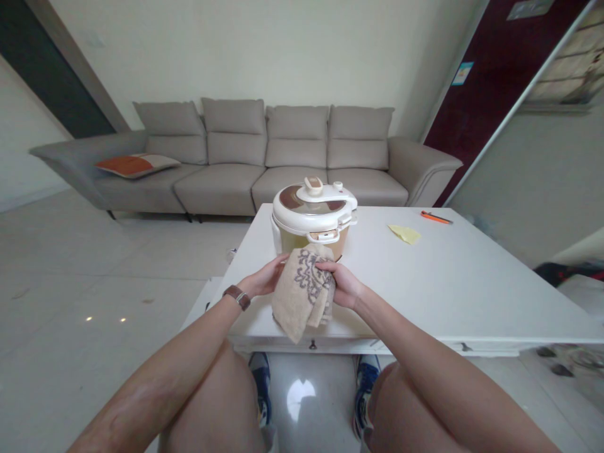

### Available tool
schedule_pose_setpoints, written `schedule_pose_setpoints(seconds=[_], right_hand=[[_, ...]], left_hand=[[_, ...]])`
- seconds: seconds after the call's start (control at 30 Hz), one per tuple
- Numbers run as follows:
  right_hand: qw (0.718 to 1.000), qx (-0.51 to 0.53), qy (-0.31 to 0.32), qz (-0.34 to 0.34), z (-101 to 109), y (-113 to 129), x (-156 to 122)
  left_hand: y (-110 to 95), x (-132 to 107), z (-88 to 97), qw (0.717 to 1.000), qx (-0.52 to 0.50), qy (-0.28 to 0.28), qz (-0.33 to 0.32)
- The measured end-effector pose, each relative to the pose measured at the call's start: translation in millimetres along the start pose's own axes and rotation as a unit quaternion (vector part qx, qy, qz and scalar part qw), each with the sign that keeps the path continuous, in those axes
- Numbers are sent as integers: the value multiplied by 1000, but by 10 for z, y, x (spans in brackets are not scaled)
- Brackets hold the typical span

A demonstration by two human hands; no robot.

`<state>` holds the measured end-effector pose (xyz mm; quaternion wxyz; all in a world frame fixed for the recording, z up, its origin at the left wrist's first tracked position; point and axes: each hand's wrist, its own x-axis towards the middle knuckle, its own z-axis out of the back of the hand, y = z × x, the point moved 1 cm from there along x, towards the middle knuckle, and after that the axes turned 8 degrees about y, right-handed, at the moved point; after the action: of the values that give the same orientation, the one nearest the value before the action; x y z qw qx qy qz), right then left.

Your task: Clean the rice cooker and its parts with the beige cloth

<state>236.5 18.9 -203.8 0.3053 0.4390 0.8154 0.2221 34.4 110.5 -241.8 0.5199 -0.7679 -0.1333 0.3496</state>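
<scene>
beige cloth (298, 292), between left hand (265, 279) and right hand (348, 287), right thumb (325, 266) over it

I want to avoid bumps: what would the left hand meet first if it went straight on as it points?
Past the cloth it touches, the left hand would likely meet the cooker first, though depth there is unclear.

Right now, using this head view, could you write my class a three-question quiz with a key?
1. What do the left hand and the right hand both hold?
2. True or false: the white cooker has its lid on.
3. Fill in the blank: a brown band circles the ____ wrist.

Key:
1. A beige patterned cloth.
2. True.
3. Left.
</scene>
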Motion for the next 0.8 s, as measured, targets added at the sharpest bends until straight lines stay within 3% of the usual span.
schedule_pose_setpoints(seconds=[0.1,0.23,0.43,0.53,0.63,0.8], right_hand=[[1000,-3,-8,11,-18,72,-34],[999,-2,-31,25,-4,166,-69],[999,-7,-20,29,-3,173,-105],[999,-41,5,26,-19,151,-128],[989,-105,11,101,-8,171,-148],[923,-283,-118,234,134,304,-177]], left_hand=[[-22,-32,-88,989,-129,66,13],[-46,-69,-71,972,-222,46,-67],[-1,-162,-80,979,-200,46,-4],[-5,-197,-124,981,-190,30,-19],[-53,-263,-103,985,-171,6,-32],[-280,-516,147,970,-183,-72,-141]])
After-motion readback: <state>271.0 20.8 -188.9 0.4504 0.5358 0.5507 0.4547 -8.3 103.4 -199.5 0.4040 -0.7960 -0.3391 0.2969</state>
